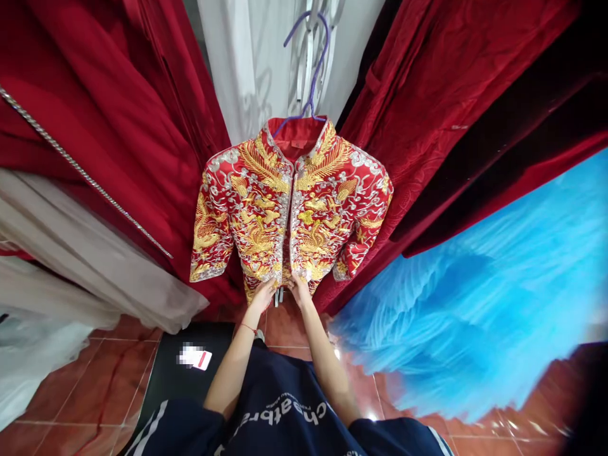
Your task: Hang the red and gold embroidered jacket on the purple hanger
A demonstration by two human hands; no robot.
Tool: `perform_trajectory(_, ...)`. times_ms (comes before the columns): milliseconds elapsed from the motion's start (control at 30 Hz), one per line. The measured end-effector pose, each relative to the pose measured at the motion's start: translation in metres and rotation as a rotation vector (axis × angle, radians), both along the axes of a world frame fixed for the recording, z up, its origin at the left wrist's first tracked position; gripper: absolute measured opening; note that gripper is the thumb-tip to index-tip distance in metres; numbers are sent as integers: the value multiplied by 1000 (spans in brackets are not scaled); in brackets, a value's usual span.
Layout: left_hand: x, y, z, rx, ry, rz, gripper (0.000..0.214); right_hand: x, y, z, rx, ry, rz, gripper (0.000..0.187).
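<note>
A red jacket [256,215] with gold and silver embroidery hangs in front of me, its stand collar uppermost. It is on a purple wire hanger [314,76], whose hook is near white rack parts at the top. My left hand [264,292] pinches the lower front edge on the left side of the opening. On the other side of the opening, my right hand [299,289] is closed on the matching front hem. The two front panels lie side by side with a narrow gap between them. Some fingers are hidden behind the fabric.
Dark red gowns [109,95] hang on the left, above pale tulle [95,234]. More red garments [403,95] and a fluffy blue tulle skirt [475,304] are on the right. Below, a phone [203,360] lies on a black surface [171,392] over the tiled floor [76,386].
</note>
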State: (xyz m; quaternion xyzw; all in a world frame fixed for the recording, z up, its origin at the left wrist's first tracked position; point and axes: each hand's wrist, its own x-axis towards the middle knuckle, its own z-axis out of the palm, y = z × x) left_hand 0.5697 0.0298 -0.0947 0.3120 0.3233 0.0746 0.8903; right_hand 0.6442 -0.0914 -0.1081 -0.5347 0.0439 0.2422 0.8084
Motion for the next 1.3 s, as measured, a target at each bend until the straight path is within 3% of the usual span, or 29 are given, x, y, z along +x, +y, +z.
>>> perform_trajectory(167,-3,-17,-1,-24,-36,-31,21,-19,-10,9,80,1,-102,42)
perform_trajectory(433,-4,-37,-5,-94,-87,-115,20,-62,-19,19,139,40,-144,35)
perform_trajectory(633,-11,-38,-1,-186,-106,-128,3,-65,-18,21,183,62,-213,29)
perform_trajectory(833,-14,-38,4,-245,-80,-138,7,-67,-13,25,228,46,-266,29)
perform_trajectory(1300,-14,-37,2,-181,-63,-142,5,-74,-4,33,244,50,-319,31)
